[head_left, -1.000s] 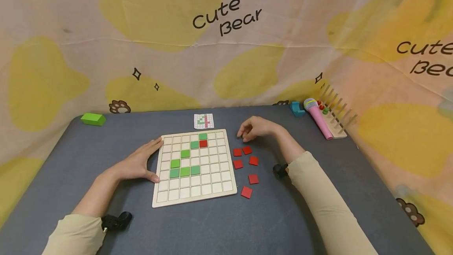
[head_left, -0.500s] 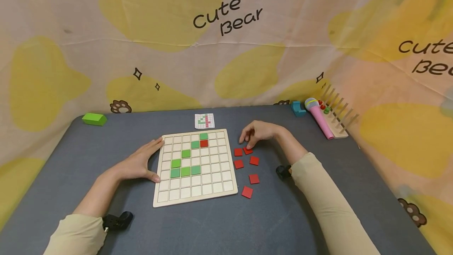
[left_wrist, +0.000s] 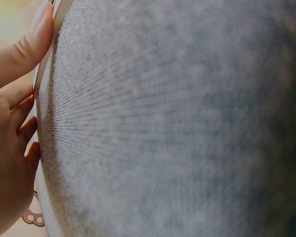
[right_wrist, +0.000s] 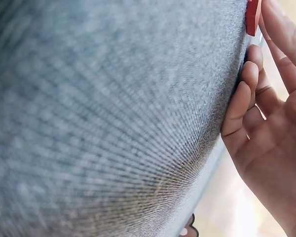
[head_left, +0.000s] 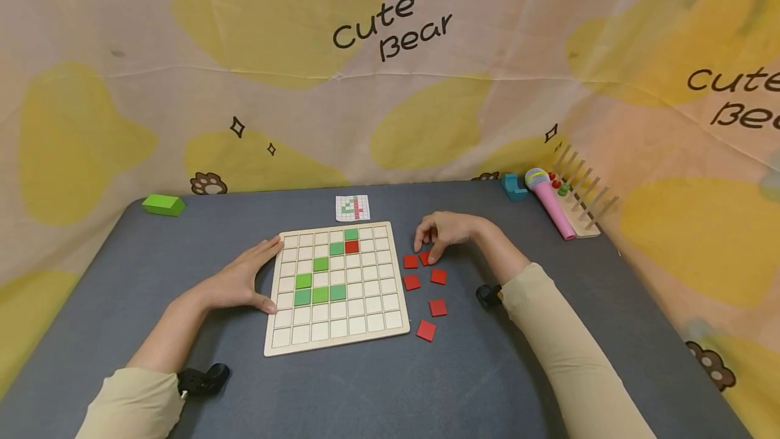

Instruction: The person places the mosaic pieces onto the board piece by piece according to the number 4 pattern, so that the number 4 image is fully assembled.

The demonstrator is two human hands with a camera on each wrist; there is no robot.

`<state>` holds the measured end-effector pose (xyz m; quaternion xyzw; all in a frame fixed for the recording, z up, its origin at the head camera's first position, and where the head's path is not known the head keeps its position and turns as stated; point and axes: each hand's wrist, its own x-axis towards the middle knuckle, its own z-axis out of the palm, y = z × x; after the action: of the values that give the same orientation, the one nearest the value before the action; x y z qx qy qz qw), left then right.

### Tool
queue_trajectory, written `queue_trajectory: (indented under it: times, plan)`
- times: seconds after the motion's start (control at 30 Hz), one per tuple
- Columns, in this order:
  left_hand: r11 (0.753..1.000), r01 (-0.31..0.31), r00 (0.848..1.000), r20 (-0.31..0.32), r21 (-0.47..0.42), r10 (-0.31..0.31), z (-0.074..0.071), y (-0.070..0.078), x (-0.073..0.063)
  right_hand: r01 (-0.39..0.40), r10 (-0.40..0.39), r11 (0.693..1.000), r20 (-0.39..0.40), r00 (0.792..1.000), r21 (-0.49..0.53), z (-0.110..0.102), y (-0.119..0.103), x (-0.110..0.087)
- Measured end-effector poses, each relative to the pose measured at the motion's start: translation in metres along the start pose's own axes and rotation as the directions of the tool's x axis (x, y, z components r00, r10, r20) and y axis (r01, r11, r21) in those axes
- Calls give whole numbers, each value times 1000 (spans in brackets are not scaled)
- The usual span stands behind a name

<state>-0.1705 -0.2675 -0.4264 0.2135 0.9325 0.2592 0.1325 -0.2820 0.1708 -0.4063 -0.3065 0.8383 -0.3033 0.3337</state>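
Note:
A pale wooden grid board [head_left: 356, 328] lies on the dark table, with several green tiles [head_left: 320, 295] and one red square [head_left: 351, 246] in its cells. My left hand [head_left: 234, 280] rests on the board's left edge, thumb and fingers spread apart; the left wrist view shows the fingers [left_wrist: 24, 121] along the table surface. Right of the board, my right hand [head_left: 447, 227] has thumb and forefinger at opposite sides of a red tile [head_left: 424, 259], which the thumb partly covers. In the right wrist view that red tile [right_wrist: 253, 19] is by the thumb, and the other fingers curl against the table.
More loose red tiles [head_left: 438, 307] lie right of the board. Behind it is a pattern card [head_left: 352, 208]. A green block [head_left: 163, 205] sits far left. Far right are a blue block [head_left: 514, 187], a pink toy microphone [head_left: 551, 205] and a pegged wooden board [head_left: 588, 227].
My right hand has moved down and slightly right, bringing thumb and forefinger onto the red tile. My left hand has stayed at the board's edge.

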Motion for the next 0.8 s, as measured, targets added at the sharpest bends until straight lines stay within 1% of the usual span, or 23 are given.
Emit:
queue_trajectory:
  times: [0.23, 0.4, 0.67, 0.8]
  plan:
    - [1000, 3, 1000, -2, 6, -3, 0, -1, 0, 8, -9, 999, -10, 1000, -49, 2, 0, 1]
    - [1000, 5, 1000, 1, 4, -5, 1, -1, 0, 8, -10, 999, -27, 1000, -53, 3, 0, 1]
    - [1000, -2, 1000, 0, 3, 2, 0, -1, 0, 5, -8, 1000, -96, 995, -31, 2, 4, 2]
    - [1000, -4, 1000, 1, 1, 4, 0, -2, 1, -4, 0, 1000, -162, 987, -24, 1, 6, 2]
